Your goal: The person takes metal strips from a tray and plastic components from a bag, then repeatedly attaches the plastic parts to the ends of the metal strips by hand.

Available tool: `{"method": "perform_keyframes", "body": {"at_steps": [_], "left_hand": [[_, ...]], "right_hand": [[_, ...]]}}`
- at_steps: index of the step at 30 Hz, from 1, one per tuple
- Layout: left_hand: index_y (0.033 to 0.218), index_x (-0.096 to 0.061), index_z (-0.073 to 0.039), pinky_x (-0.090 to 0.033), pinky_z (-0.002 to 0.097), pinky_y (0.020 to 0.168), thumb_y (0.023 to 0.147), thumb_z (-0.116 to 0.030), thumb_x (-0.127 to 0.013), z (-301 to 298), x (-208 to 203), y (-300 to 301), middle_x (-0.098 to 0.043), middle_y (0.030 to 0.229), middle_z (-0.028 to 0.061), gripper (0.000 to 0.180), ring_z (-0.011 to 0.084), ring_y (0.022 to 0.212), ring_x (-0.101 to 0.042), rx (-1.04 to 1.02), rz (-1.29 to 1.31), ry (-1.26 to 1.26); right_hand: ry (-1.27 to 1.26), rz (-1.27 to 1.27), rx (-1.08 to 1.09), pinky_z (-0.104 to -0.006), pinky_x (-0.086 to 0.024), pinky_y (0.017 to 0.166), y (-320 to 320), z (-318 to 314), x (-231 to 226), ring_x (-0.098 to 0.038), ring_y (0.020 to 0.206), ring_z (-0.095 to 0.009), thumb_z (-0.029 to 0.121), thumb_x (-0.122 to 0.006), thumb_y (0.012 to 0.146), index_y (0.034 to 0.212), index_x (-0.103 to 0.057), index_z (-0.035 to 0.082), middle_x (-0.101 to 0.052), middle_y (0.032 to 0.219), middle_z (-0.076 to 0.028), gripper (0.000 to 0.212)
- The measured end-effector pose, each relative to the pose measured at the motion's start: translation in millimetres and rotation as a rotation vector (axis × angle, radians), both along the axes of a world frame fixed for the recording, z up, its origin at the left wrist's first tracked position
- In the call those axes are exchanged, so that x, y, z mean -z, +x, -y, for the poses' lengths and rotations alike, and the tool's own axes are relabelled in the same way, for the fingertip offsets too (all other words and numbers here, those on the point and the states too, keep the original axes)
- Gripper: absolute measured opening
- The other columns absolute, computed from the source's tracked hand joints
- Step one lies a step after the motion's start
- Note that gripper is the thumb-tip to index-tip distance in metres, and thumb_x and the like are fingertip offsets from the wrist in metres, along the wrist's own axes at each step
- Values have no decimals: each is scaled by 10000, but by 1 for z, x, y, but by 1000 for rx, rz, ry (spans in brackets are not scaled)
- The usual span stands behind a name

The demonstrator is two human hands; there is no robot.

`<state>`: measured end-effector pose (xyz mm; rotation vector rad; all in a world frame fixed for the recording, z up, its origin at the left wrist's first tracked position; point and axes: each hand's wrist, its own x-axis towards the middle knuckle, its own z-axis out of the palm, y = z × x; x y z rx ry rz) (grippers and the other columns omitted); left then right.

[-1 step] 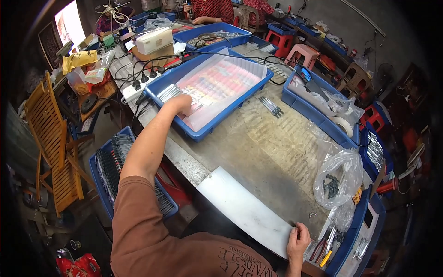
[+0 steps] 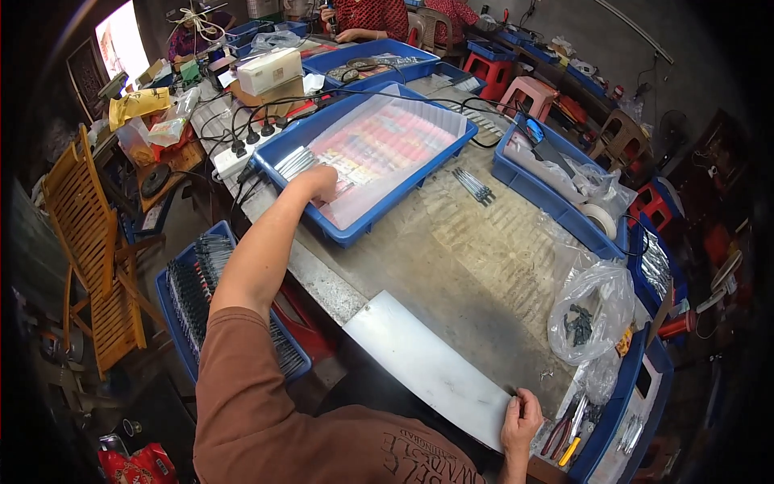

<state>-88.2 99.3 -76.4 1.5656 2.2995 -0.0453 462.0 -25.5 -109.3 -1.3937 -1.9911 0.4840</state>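
My left hand (image 2: pixel 323 185) reaches into a blue tray (image 2: pixel 348 235) lined with a translucent sheet. Its fingers curl downward and look closed; whatever they hold is hidden beneath the hand. Beside it in the tray lie a bunch of thin silver rods (image 2: pixel 295 162) and rows of pink-and-yellow wrapped pieces (image 2: pixel 395 141). At the near table edge, my right hand (image 2: pixel 522 418) rests by the end of a long white board (image 2: pixel 427 363), fingers loosely bent and apart, gripping nothing visible. A small group of silver rods with dark ends (image 2: pixel 474 186) lies on the table.
A clear bag of dark small parts (image 2: pixel 592 315) and pliers (image 2: pixel 556 436) lie at the right. Blue bins (image 2: pixel 556 189) line that side. Black cables (image 2: pixel 322 95) cross behind the tray. Another bin of black-ended rods (image 2: pixel 189 298) stands low on the left. People sit at the far end.
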Motion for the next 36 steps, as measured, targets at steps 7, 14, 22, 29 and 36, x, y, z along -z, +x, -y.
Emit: {"method": "perform_keyframes", "body": {"at_steps": [7,14,22,29,36], "left_hand": [[652,-610,7,-427,323,462,648,-112,-578,0,-5,1,-586,572,109,123,183,509,-566,35,105,253],[993,-588,4,-370,220,437,758,-94,-607,17,-57,54,-565,644,32,255,87,494,-491,-96,722,651],[897,-534,-56,-354,163,412,776,-94,-632,39,-61,189,-564,685,-5,161,44,486,-493,97,1289,423],[804,-516,-67,-364,164,396,811,-120,-615,48,-34,285,-624,702,90,112,55,468,-505,193,1583,185],[782,-508,-58,-364,163,407,828,-109,-593,67,-10,356,-619,724,73,109,47,497,-498,178,1710,166]], "right_hand": [[40,-4,-14,-289,-437,619,-2,0,-3,-535,652,-204,47,-534,793,893,-562,-27,-563,758,-120,128],[90,-67,-27,-332,-404,549,-4,-4,-3,-503,579,-239,23,-550,744,852,-564,-19,-525,664,-119,118],[26,-165,-5,-309,-404,525,-1,-5,-11,-508,562,-221,31,-573,754,839,-574,-18,-530,654,-105,98],[-94,-377,-70,-249,-399,542,-9,-11,-30,-498,591,-142,67,-581,796,846,-591,-15,-538,693,-82,96],[-306,-551,-130,-225,-395,588,-16,-11,-33,-483,661,-88,119,-576,836,875,-594,-13,-538,775,-30,139]]}}
